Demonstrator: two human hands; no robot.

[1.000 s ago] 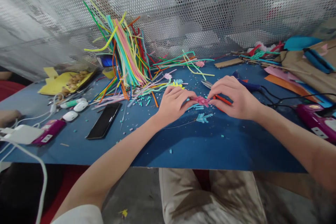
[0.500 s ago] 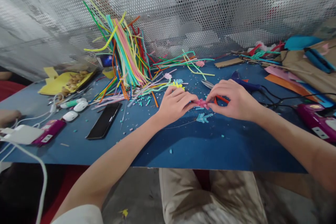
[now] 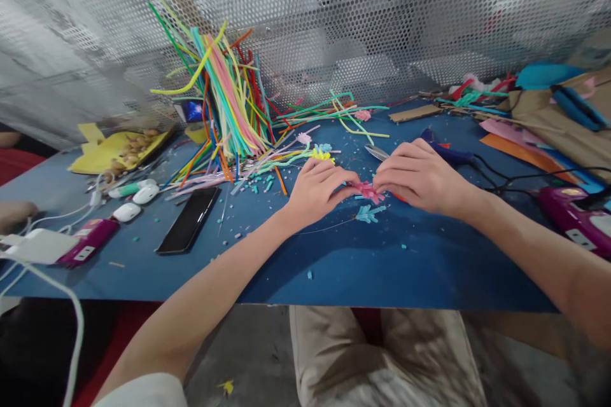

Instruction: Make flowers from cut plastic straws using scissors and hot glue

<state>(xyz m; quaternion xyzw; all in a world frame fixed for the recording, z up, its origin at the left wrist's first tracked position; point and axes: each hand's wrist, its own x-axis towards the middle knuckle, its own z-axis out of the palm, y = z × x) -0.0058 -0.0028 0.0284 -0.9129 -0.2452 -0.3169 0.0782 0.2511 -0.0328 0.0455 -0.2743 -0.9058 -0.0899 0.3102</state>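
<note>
A small pink fuzzy piece (image 3: 367,191) is held between my two hands above the blue table. My left hand (image 3: 321,189) pinches its left end between thumb and fingers. At its right end, the fingertips of my right hand (image 3: 414,177) are closed on it. Just below lies a light blue fuzzy piece (image 3: 369,213) with a thin wire running left. Scissors (image 3: 377,152) lie beside and partly under my right hand, which hides most of the orange handle. A yellow fuzzy piece (image 3: 323,156) rests behind my left hand.
Behind on the left stands a bundle of coloured pipe cleaners (image 3: 229,95). A black phone (image 3: 188,220), white charger (image 3: 41,245) and cables lie left. A blue glue gun (image 3: 446,151), paper strips and a purple power strip (image 3: 575,216) are right. A person's hand (image 3: 18,211) shows far left.
The fingers of my right hand have drawn together and shifted slightly at the pink piece, covering more of the orange scissor handle. My left hand has hardly moved.
</note>
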